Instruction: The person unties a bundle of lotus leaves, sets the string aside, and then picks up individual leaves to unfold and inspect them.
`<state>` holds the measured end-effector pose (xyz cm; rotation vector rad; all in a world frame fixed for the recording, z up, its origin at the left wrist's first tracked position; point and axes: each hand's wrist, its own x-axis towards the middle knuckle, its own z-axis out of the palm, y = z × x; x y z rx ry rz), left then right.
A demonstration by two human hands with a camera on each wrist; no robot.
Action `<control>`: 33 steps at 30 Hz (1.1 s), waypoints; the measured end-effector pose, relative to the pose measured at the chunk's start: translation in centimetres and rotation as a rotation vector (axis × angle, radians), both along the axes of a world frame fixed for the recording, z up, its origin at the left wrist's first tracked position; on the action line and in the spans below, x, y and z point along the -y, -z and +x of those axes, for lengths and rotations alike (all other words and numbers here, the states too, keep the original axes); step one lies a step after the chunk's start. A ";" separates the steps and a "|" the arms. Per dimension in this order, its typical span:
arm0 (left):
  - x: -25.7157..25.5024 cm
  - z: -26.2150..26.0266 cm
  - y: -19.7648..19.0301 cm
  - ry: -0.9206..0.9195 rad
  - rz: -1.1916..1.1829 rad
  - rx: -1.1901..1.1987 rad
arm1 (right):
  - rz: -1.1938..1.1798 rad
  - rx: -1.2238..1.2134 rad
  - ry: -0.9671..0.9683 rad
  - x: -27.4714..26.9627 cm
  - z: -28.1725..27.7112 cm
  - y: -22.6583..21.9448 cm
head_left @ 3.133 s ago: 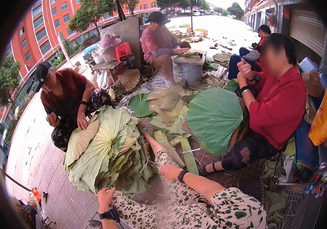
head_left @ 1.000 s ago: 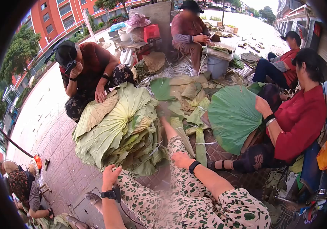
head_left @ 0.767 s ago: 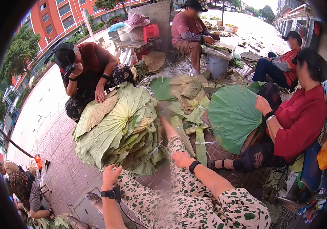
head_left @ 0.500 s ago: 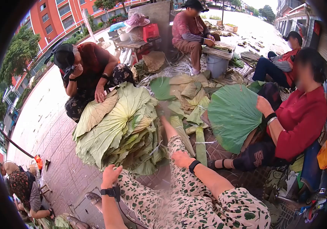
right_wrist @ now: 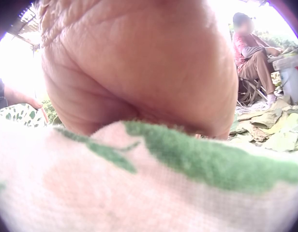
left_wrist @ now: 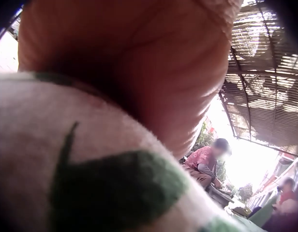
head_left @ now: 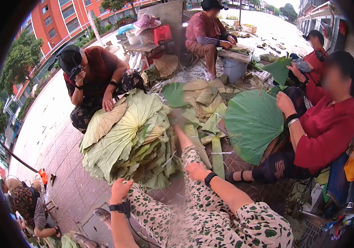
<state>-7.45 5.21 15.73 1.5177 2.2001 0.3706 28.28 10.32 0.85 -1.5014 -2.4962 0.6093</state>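
Both of my hands rest on my patterned trousers. My left hand lies over the left knee with loosely bent fingers, holding nothing. Over the other knee lies my right hand, also without anything in it. From the left wrist, the palm fills the upper part of the view against the cloth. The right palm presses on the same fabric, its fingers hidden. Just beyond my knees stands a large pile of dried lotus leaves, close to my left hand.
A person at the left touches the pile. At the right, a person in red sits by a big green lotus leaf. Tied leaf bundles lie between us. Farther back, someone works at a board on a bucket.
The head view has swung since the oldest frame. My hands stay on my knees. The far right person now holds up a green leaf, and the left person's hand has risen to the face.
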 end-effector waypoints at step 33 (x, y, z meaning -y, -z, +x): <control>0.9 0.6 -0.7 0.029 -0.010 -0.250 | -0.111 0.023 0.022 -0.2 -0.1 -0.4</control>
